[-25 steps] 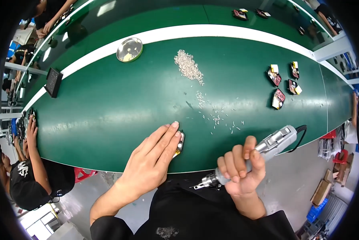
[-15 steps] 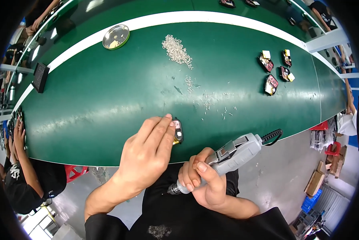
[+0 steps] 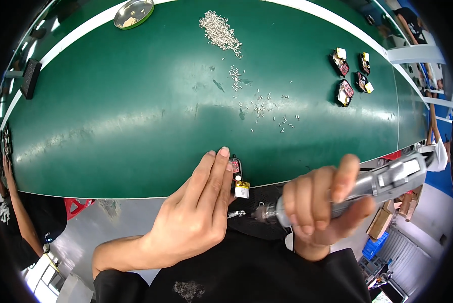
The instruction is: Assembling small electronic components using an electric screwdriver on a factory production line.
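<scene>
My left hand has its fingers stretched side by side along the left flank of a small black electronic device, thumb mostly hidden below. The device is at the table's near edge, with a pinkish-red board inside. A silver and yellow battery pack hangs out at its near end. My right hand is wrapped round a grey electric screwdriver, smeared by motion. Its dark chuck points left, near my lap and below the device. Any bit at the tip is too blurred to make out.
A heap of small silver screws lies at the far middle, with loose screws scattered nearer. Several similar open devices sit at the right. A round metal dish and a black box stand far left. Another person's arm is at the left.
The view has tilted, shifting the table's contents upward. My left hand has drawn the device nearer the edge; its battery now shows outside. The screwdriver has swung right, its chuck rising toward the device.
</scene>
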`<state>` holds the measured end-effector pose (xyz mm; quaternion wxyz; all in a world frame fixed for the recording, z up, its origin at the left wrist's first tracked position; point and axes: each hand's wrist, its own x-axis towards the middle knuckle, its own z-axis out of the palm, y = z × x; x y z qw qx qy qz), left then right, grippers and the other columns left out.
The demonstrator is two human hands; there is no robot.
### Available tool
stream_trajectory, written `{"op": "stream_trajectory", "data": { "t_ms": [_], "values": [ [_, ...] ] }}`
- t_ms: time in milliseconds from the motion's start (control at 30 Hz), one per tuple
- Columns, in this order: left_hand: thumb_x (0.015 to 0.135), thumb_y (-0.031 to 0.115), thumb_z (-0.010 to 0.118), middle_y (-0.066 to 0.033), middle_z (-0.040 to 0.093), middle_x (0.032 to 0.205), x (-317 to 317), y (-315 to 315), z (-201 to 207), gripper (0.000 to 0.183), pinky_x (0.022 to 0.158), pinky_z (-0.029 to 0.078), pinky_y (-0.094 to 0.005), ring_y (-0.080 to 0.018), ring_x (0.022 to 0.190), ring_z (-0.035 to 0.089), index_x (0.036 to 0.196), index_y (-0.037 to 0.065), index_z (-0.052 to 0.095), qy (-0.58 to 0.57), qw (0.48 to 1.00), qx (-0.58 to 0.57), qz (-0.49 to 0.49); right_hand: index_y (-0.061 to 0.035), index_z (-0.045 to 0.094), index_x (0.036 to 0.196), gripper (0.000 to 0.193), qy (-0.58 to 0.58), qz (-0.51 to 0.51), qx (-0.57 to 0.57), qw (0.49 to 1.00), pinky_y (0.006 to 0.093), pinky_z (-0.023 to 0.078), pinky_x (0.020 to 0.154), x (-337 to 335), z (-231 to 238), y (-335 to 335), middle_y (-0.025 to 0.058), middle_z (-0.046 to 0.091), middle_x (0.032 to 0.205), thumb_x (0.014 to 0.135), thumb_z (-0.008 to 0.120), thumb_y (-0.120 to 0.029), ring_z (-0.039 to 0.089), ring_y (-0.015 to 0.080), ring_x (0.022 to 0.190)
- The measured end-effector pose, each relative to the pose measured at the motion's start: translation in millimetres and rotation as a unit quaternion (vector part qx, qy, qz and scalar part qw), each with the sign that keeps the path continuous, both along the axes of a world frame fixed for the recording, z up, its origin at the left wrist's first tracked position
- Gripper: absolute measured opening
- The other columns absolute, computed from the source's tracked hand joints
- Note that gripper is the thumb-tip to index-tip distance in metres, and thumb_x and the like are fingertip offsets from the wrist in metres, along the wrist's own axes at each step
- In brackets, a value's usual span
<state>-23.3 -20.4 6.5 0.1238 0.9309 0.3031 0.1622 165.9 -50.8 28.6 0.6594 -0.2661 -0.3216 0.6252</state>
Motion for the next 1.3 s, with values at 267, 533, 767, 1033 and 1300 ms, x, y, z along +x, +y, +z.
{"op": "stream_trajectory", "data": {
  "t_ms": [267,533,767,1033,1300],
  "values": [
    [0.061,0.003,0.058,-0.0289,0.061,0.108,-2,0,-10,0.04,0.083,0.054,-0.0325,-0.034,0.099,0.061,0.096,-0.016,0.065,0.019,0.997,0.073,-0.016,-0.0102,0.046,0.093,0.037,-0.07,0.026,0.085,0.994,0.0261,0.039,0.053,11,-2,48,-0.0023,0.043,0.055,0.097,0.043,-0.047,0.043,0.0094,0.044],
    [0.061,0.004,0.059,-0.0273,0.063,0.104,-3,3,-13,0.037,0.083,0.054,-0.0325,-0.0332,0.097,0.062,0.093,-0.014,0.066,-0.004,0.997,0.077,-0.013,-0.0112,0.043,0.09,0.037,-0.082,0.055,0.063,0.993,0.0259,0.039,0.053,7,-12,57,-0.0031,0.04,0.053,0.097,0.043,-0.047,0.041,0.009,0.043],
    [0.067,-0.004,0.066,-0.0256,0.062,0.104,-1,2,-11,0.03,0.075,0.056,-0.0361,-0.0345,0.093,0.063,0.094,-0.016,0.062,-0.036,0.999,0.034,0.005,-0.0109,0.041,0.086,0.034,-0.194,0.055,0.052,0.978,0.0237,0.039,0.049,-3,2,53,-0.0036,0.043,0.053,0.094,0.053,-0.042,0.042,0.0084,0.042],
    [0.059,0.007,0.057,-0.0264,0.063,0.104,-1,-2,-10,0.041,0.087,0.051,-0.0342,-0.0325,0.097,0.061,0.093,-0.015,0.064,-0.002,0.998,0.061,0.006,-0.0051,0.051,0.08,0.029,-0.132,0.106,0.083,0.982,0.0252,0.037,0.047,-7,-4,58,-0.0014,0.051,0.058,0.083,0.073,-0.023,0.047,0.0112,0.047],
    [0.067,0.005,0.06,-0.0212,0.061,0.11,-3,6,15,0.035,0.086,0.052,-0.0349,-0.0315,0.106,0.058,0.098,-0.012,0.062,-0.016,1.0,-0.019,-0.014,-0.0033,0.057,0.07,0.031,-0.109,0.239,0.18,0.948,0.0272,0.038,0.045,8,-1,76,0.0022,0.056,0.057,0.071,0.084,-0.018,0.051,0.0137,0.046]
  ]
}}
